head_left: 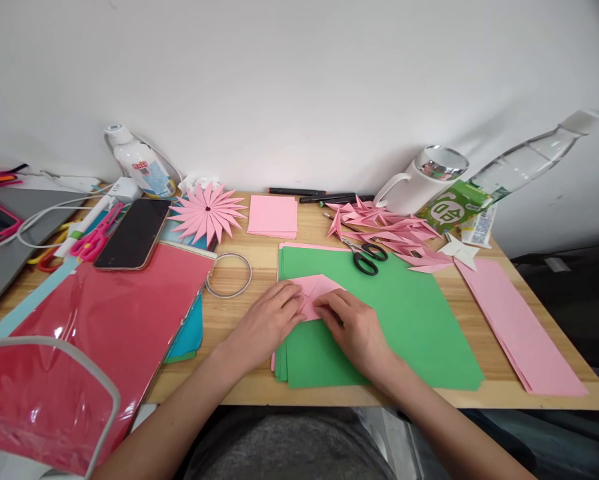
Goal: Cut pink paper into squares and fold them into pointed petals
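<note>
A folded piece of pink origami paper (317, 285) lies over the left part of a stack of green paper (404, 320). My left hand (272, 320) holds its left side, with the fingers curled together on the paper. On the right, my right hand (354, 327) pinches the paper between thumb and fingers. Crease lines meet near the middle of the piece, and my fingers hide parts of its edges. Black-handled scissors (365, 260) rest on the back of the green stack, beyond my hands.
Behind stand a pink paper star (208, 208), square pink sheets (273, 215), folded pink pieces (394, 233) and a white mug (404, 190). Pink strips (524, 327) lie right. Left are a tape roll (249, 270), a phone (133, 233), pink scissors (92, 243) and a red paper pack (114, 320).
</note>
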### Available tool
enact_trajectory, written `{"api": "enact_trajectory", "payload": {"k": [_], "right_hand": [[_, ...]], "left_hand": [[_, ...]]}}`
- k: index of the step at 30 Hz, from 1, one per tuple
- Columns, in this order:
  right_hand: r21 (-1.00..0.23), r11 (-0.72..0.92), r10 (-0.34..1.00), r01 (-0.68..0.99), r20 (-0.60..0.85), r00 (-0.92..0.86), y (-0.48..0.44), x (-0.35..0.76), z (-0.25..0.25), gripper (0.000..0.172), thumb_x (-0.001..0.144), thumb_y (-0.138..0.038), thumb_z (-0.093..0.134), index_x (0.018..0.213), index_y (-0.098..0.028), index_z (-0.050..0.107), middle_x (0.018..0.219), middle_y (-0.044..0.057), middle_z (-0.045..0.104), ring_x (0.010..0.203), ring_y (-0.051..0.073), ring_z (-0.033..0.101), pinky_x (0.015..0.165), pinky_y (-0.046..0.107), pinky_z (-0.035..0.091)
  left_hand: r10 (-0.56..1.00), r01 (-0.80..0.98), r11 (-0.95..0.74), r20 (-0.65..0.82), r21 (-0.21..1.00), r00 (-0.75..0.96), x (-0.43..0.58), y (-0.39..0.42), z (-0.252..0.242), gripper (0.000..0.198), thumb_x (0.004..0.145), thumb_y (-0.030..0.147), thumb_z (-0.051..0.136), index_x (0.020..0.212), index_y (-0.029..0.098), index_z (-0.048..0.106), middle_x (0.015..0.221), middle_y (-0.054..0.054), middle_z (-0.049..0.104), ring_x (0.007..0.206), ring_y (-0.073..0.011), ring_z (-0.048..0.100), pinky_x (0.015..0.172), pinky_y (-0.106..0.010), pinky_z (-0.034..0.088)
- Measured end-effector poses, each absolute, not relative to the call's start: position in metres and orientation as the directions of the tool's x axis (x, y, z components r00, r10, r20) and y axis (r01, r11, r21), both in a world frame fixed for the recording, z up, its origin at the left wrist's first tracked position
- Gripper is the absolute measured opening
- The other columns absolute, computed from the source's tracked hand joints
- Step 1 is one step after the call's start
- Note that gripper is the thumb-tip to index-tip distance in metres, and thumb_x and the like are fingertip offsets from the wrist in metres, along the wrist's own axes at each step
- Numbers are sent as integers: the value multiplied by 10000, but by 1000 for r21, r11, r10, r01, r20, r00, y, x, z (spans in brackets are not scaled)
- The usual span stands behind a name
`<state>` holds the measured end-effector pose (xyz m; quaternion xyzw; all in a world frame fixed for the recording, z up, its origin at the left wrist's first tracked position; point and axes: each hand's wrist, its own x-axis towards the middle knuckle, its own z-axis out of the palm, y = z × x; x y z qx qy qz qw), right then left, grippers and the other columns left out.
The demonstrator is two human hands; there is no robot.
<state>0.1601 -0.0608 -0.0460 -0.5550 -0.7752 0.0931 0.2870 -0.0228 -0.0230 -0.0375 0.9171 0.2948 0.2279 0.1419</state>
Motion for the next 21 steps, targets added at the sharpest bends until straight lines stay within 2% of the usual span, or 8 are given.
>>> {"api": "enact_trajectory", "payload": {"k": [3,6,8,10,14,21], "right_hand": [[-379,356,898,854,393,-200,-72,158,-43,188,909,-167,457,869,-151,640,858,94,625,763,193,592,631,308,518],[-287,441,858,850,413,-306,-94,153,-40,294,913,-99,382,1117,-119,594,1043,150,610,973,238,576,772,383,541],[-254,501,839,828,378,-392,-110,148,-38,390,903,-46,337,1253,-83,502,1217,177,555,1189,266,482,918,419,505],[-211,513,836,832,345,-427,-120,141,-39,403,898,-60,392,1296,-27,447,1339,218,464,1310,307,355,977,436,478],[-186,491,851,851,312,-423,-123,131,-45,457,903,-99,432,1340,23,372,1395,260,388,1366,341,230,989,461,472],[-198,448,873,872,309,-378,-118,131,-54,484,931,-228,443,1373,-51,356,1410,234,378,1367,346,215,1006,537,425]], "left_hand": [[637,492,-756,314,431,704,-22,-23,-35,226,928,235,424,1043,113,576,1123,-121,602,1138,-217,523,984,-411,464],[634,476,-756,325,449,702,-22,-23,-35,218,930,239,419,1013,108,571,1101,-120,603,1129,-213,522,984,-404,463],[625,459,-761,330,458,707,-22,-22,-35,205,929,234,421,1000,111,568,1076,-110,604,1118,-204,522,981,-389,464],[625,455,-758,322,468,711,-22,-22,-35,194,929,224,421,1015,116,557,1075,-104,598,1115,-199,520,973,-377,469],[616,445,-764,321,468,720,-24,-20,-35,203,939,228,391,1042,142,544,1089,-96,592,1120,-197,521,948,-377,486],[566,424,-801,303,423,766,-31,-21,-39,233,937,193,382,1118,144,521,1183,-101,554,1207,-200,457,1011,-395,442]]}}
